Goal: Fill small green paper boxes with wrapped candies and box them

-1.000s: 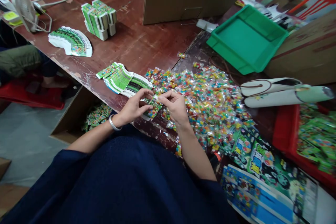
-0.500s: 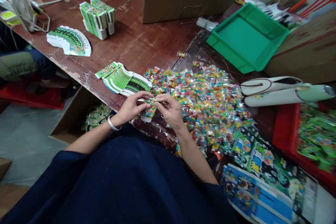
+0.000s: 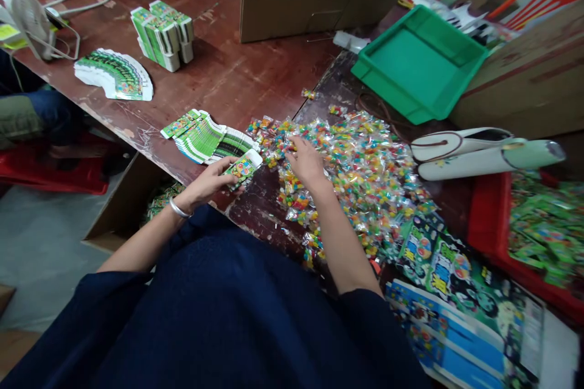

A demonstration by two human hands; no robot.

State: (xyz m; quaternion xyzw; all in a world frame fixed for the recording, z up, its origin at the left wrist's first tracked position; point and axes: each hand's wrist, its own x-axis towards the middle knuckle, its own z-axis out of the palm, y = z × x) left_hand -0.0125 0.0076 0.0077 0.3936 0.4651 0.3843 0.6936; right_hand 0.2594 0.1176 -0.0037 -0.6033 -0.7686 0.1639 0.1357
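Observation:
My left hand (image 3: 210, 182) is closed on a small printed carton (image 3: 245, 168), green with colourful pictures and a white end flap. The carton is tilted over the table's front edge. To its right, my right hand (image 3: 309, 165) rests at the left part of a heap of clear-wrapped candy packets (image 3: 365, 173), thumb and forefinger apart. Whether its fingertips touch a packet I cannot tell. Just beyond my left hand, a row of flattened green cartons (image 3: 210, 138) lies overlapping on the table.
A fan of flat cartons (image 3: 116, 73) and banded carton stacks (image 3: 163, 35) lie farther left, near a small white fan (image 3: 28, 18). A green tray (image 3: 420, 64), a pale case (image 3: 483, 161), a red bin (image 3: 488, 219) and printed sheets (image 3: 456, 273) are on the right. A large cardboard box (image 3: 292, 0) stands behind.
My hands have separated. The left has drawn slightly left with the carton, turning its white flap up and away; the right has let go and moved onto the candy heap.

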